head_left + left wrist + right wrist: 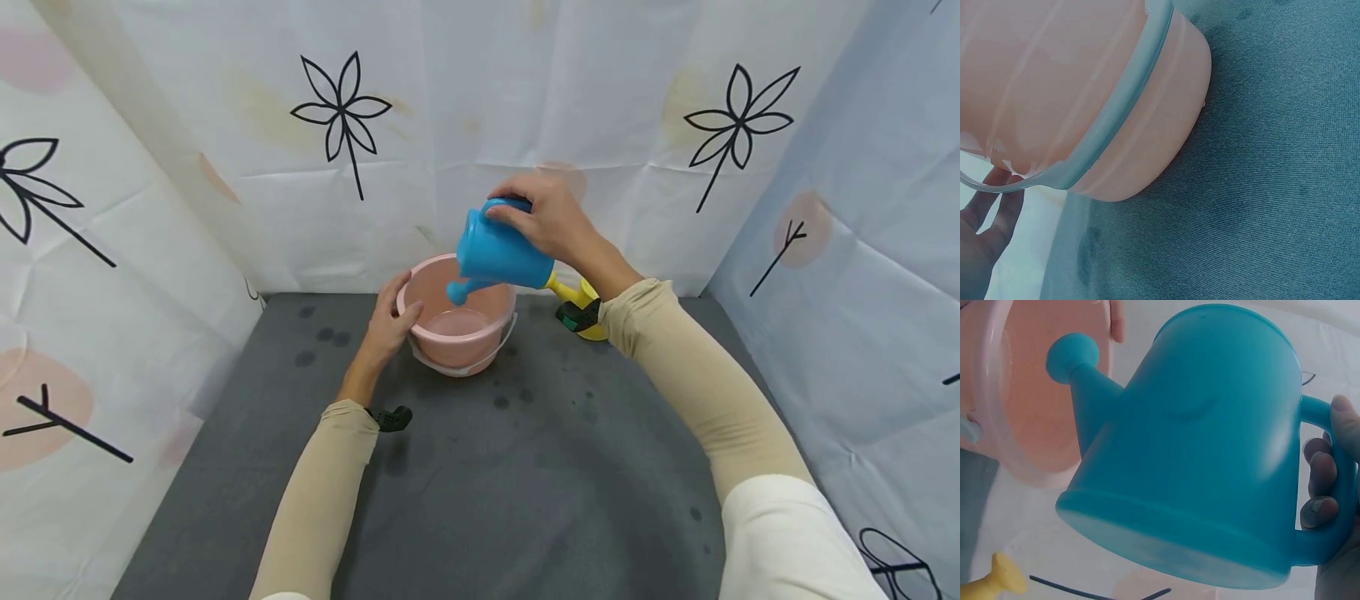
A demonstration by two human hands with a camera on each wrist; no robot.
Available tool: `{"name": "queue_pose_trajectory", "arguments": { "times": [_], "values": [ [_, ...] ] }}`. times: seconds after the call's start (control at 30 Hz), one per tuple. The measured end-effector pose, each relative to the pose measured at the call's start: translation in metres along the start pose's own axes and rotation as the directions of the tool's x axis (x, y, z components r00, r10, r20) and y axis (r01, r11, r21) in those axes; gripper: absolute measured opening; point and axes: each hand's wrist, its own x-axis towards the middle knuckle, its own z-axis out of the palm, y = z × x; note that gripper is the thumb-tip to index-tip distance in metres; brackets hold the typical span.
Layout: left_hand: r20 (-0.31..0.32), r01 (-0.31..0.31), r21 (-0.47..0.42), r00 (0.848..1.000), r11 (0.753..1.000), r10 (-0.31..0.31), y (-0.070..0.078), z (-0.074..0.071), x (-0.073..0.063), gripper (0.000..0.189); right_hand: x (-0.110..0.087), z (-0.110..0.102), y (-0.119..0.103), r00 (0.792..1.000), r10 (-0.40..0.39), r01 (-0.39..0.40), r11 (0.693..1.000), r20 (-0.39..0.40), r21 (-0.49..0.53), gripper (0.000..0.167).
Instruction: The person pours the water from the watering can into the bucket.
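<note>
My right hand (546, 215) grips the handle of a blue watering can (501, 250), its fingers curled through the loop in the right wrist view. The can is held up and tilted, its round spout head (1072, 357) low over the opening of a pink bucket (457, 350). My left hand (392, 318) holds the bucket's left rim, thumb on the near side and fingers around the outside. The bucket stands on the dark table, with its pale handle (1119, 103) hanging down the front. Some water shows in the bottom of the bucket.
A yellow watering can (592, 321) stands on the table right of the bucket, partly hidden behind my right wrist. Dark wet spots (333, 336) mark the grey table cloth (480, 483). White printed curtains (465, 108) enclose the back and sides.
</note>
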Motion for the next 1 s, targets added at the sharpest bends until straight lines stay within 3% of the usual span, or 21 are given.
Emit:
{"name": "queue_pose_trajectory", "arguments": {
  "times": [0.2,0.37,0.57,0.73,0.9,1.0],
  "values": [
    [-0.012,-0.002,0.009,1.0,1.0,0.002,0.001,0.001,0.0,0.067,-0.017,0.0,0.012,0.996,-0.004,0.009,0.998,-0.092,0.062,0.025],
    [-0.015,-0.002,0.021,1.0,1.0,0.002,0.001,0.002,0.001,0.067,-0.039,0.003,0.019,0.986,0.05,-0.036,0.996,-0.159,0.086,0.029],
    [-0.005,0.019,0.01,1.0,1.0,-0.019,-0.025,0.003,0.009,0.069,-0.065,0.008,0.029,0.957,0.14,-0.099,0.981,-0.252,0.169,0.03],
    [-0.035,-0.006,0.023,0.999,1.0,0.007,-0.037,0.003,0.01,0.069,-0.082,0.012,0.036,0.929,0.236,-0.171,0.957,-0.285,0.235,0.033],
    [-0.059,-0.044,0.02,0.997,0.999,0.046,-0.037,0.003,0.009,0.073,-0.098,0.017,0.041,0.917,0.26,-0.187,0.95,-0.303,0.25,0.035],
    [-0.066,-0.036,0.019,0.997,0.999,0.038,-0.036,0.003,0.009,0.072,-0.105,0.02,0.043,0.908,0.277,-0.196,0.944,-0.313,0.267,0.034]
  ]
}}
